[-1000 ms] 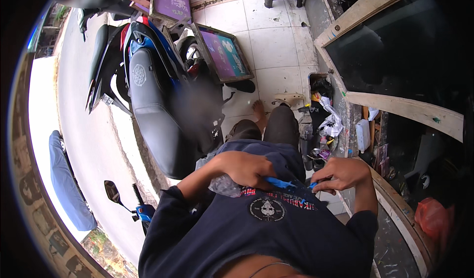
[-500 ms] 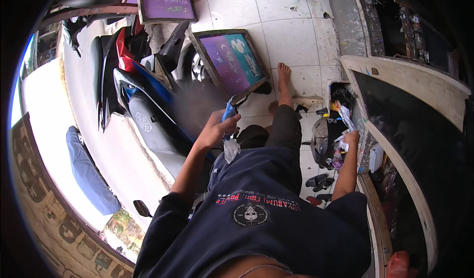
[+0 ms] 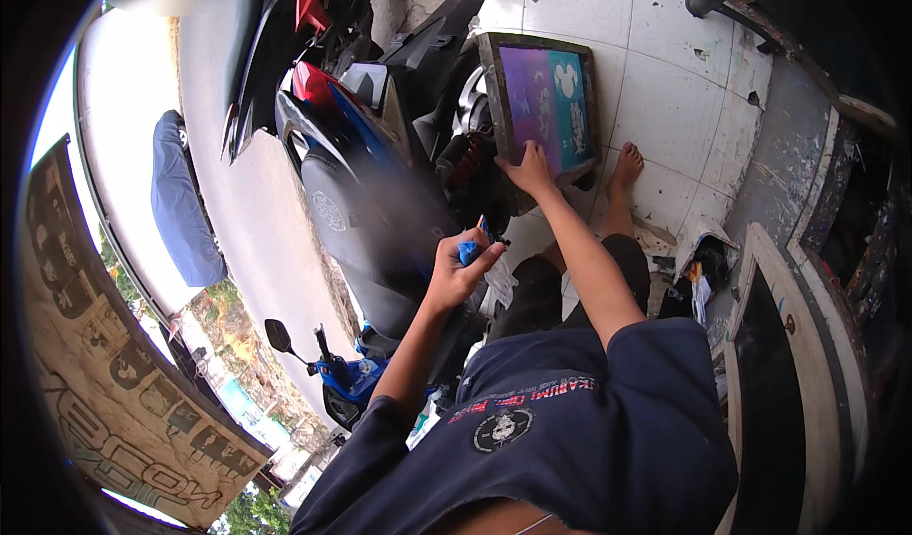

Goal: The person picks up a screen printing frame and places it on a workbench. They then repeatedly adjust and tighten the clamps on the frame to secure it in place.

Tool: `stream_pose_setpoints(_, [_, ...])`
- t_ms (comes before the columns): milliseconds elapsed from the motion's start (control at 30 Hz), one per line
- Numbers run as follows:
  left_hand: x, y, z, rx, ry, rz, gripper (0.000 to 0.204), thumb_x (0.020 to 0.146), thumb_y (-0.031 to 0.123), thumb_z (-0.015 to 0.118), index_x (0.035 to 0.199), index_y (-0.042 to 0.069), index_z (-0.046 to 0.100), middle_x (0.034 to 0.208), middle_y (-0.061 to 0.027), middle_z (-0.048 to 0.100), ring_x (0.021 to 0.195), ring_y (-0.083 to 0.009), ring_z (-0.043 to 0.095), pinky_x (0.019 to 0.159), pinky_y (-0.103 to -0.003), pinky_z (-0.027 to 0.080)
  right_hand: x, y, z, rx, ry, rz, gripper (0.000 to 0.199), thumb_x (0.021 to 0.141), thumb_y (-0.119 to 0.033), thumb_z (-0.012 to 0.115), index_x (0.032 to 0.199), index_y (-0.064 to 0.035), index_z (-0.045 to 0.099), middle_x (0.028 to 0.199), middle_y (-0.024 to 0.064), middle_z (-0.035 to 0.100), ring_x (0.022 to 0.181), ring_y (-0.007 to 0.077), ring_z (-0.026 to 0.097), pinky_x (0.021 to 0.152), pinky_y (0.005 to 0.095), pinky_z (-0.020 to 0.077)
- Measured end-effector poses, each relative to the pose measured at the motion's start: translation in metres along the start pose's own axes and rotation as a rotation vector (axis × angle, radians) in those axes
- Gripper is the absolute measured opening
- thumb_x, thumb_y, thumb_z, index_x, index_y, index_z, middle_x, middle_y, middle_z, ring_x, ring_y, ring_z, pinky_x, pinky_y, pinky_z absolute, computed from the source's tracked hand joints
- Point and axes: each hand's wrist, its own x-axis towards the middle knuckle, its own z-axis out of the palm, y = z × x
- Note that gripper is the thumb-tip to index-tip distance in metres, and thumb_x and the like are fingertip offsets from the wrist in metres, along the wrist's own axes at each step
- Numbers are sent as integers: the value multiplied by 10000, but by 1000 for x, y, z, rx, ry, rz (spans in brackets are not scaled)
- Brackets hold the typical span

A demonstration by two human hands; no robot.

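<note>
Lettered in red and white across the dark blue shirt, just above a round pale emblem. Lettered large in outlined capitals on the tan banner. Marked in white, too small to read, on the framed purple-and-teal panel, and with a round motif on the motorcycle seat.

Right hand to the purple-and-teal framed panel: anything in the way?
Nothing visible. The right hand overlaps the near edge of the framed panel; whether it grips isn't clear. The motorcycle is to the left, not between them.
</note>
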Motion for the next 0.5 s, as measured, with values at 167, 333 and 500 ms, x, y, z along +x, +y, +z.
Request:
stream_pose_setpoints(167, [-4, 15, -15, 169, 47, 137, 334, 858, 45, 686, 636, 24, 438, 623, -29, 468, 578, -135, 426, 580, -304, 352, 14, -22, 52, -171, 75, 124, 930, 746, -573, 738, 1302, 68, 355, 1269, 290, 453, 1174, 439, 516, 929, 481, 473])
stream_pose_setpoints(333, [-3, 20, -16, 206, 47, 207, 342, 912, 131, 630, 653, 1, 449, 650, -56, 498, 614, -176, 464, 609, -318, 384, 15, -5, 62, -251, 293, -3, 705, 792, -398, 742, 1247, 31, 417, 1229, 234, 472, 1151, 418, 514, 962, 487, 446])
stream_pose_setpoints(500, [0, 28, -2, 121, -8, 226, 341, 947, 191, 599, 697, 0, 470, 653, -84, 451, 625, -222, 440, 630, -348, 369, 5, 13, 34, 41, 249, 83, 602, 795, -211, 729, 1227, 60, 410, 1226, 287, 453, 1168, 471, 471, 981, 505, 407])
